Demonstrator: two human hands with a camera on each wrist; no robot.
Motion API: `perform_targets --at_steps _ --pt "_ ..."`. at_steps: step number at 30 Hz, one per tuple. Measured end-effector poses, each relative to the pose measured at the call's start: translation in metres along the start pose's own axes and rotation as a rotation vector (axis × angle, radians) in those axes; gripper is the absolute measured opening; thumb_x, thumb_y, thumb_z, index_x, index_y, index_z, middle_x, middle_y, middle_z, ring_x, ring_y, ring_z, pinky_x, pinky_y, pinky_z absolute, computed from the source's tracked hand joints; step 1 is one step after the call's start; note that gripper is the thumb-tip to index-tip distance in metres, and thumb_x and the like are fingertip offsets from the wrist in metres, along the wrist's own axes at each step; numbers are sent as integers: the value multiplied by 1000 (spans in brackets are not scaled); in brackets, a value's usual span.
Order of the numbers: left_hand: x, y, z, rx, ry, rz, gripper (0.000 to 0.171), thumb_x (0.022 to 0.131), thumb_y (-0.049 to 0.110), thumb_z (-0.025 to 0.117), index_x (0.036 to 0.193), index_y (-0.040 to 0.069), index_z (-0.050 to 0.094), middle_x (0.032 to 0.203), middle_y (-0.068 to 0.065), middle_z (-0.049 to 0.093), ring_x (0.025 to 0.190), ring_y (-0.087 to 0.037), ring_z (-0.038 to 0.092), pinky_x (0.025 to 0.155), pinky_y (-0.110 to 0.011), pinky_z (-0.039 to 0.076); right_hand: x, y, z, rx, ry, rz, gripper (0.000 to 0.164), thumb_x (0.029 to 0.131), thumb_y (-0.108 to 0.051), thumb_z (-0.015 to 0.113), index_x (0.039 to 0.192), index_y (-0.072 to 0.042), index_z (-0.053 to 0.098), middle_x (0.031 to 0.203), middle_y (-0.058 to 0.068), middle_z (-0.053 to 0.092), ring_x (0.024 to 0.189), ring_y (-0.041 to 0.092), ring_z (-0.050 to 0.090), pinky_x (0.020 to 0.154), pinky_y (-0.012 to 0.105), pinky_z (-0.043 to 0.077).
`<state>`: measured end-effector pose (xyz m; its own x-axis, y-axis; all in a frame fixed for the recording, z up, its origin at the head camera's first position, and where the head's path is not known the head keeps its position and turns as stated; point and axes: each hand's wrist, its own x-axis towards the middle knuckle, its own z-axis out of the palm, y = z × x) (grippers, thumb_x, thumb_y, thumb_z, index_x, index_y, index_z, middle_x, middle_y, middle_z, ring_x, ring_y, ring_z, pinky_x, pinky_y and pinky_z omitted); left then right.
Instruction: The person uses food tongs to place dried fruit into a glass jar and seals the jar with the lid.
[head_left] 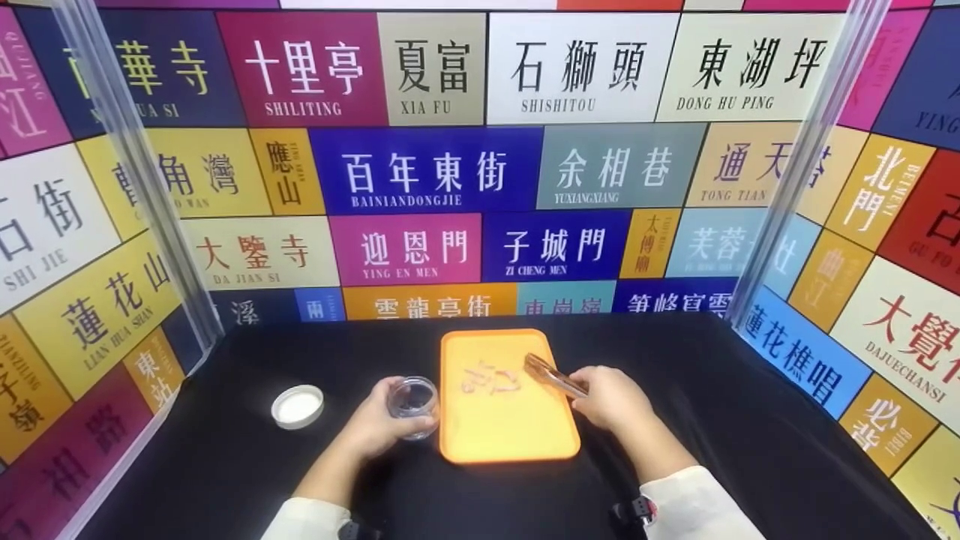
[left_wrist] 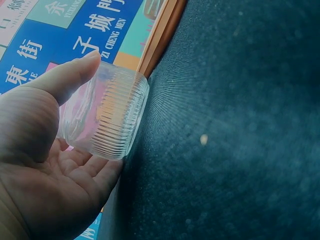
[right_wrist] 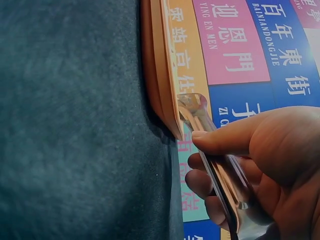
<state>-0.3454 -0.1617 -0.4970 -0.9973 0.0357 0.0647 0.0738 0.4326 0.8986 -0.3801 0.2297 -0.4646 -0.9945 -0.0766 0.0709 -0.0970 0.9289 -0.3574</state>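
Observation:
My left hand (head_left: 379,421) grips a clear ribbed glass jar (left_wrist: 117,112) at the left edge of an orange tray (head_left: 510,439). Thumb and fingers wrap the jar from opposite sides, and its open mouth faces up in the head view. Over at the tray's right side, my right hand (head_left: 613,397) holds metal tongs (right_wrist: 220,170) between thumb and fingers. The tips of the tongs reach over the tray's upper right part. Several thin, pale pinkish pieces (head_left: 491,377) lie on the tray, left of the tong tips.
A round white lid (head_left: 298,406) lies left of the jar on the black-covered table (head_left: 247,465). Panels with colourful printed signs (head_left: 424,169) close off the back and both sides. Clear upright posts (head_left: 787,172) stand at the two back corners.

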Motion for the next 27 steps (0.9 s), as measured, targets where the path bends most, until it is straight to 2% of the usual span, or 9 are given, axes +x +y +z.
perform_targets --at_steps 13,21,27 --pt "0 -1 1 16 9 1 101 72 36 101 153 5 47 150 -22 62 140 -40 59 125 -60 41 -2 -8 -7 12 31 -15 26 93 -22 81 119 -23 79 111 4 79 94 27 68 101 58 58" --pt "-1 0 0 20 5 -3 102 73 37 100 153 5 46 152 -22 60 142 -41 58 126 -60 40 -10 -28 -11 52 54 -19 35 95 -26 81 130 -25 77 128 7 78 112 30 71 111 60 54" --pt "-1 0 -1 16 -1 3 101 74 36 100 153 4 46 152 -21 61 142 -40 58 126 -60 41 -19 -47 -12 68 73 -56 39 94 -28 83 133 -25 76 130 5 78 118 30 71 112 57 55"
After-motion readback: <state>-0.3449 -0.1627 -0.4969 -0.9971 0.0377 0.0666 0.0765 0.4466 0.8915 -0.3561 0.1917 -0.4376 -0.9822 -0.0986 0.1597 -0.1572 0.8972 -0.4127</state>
